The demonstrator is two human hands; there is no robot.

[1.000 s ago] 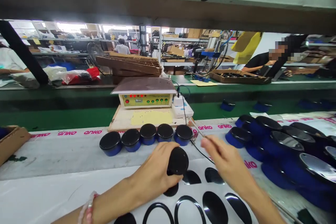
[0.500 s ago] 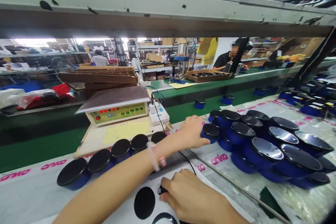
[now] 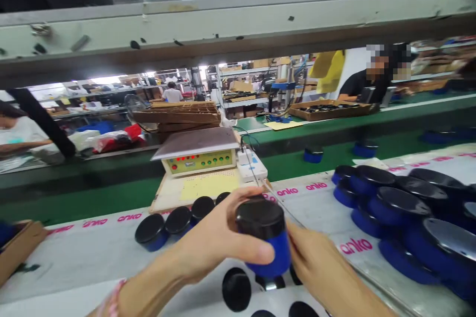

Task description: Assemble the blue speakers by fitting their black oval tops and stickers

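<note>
A blue round part with a glossy black top [image 3: 262, 233] is held up in front of me, above the white sheet. My left hand [image 3: 226, 237] wraps round its left side, thumb across the front. My right hand [image 3: 316, 257] is at the part's right side; its fingertips are hidden behind the part, so what they hold does not show. Below lie black discs [image 3: 236, 289] on the white sheet. Several blue parts with black tops [image 3: 150, 232] stand in a row to the left, and many more [image 3: 401, 203] are piled at the right.
Behind the row sits a control box with red lights [image 3: 201, 161], beside a white power strip [image 3: 253, 164]. A green conveyor [image 3: 290, 158] carries blue parts. A shelf beam [image 3: 223, 25] crosses above. A cardboard box [image 3: 26, 247] is at left; people work beyond.
My left hand has taken a blue part and brought it back over the sheet. My right hand has moved to the part's right side. The view has turned left.
</note>
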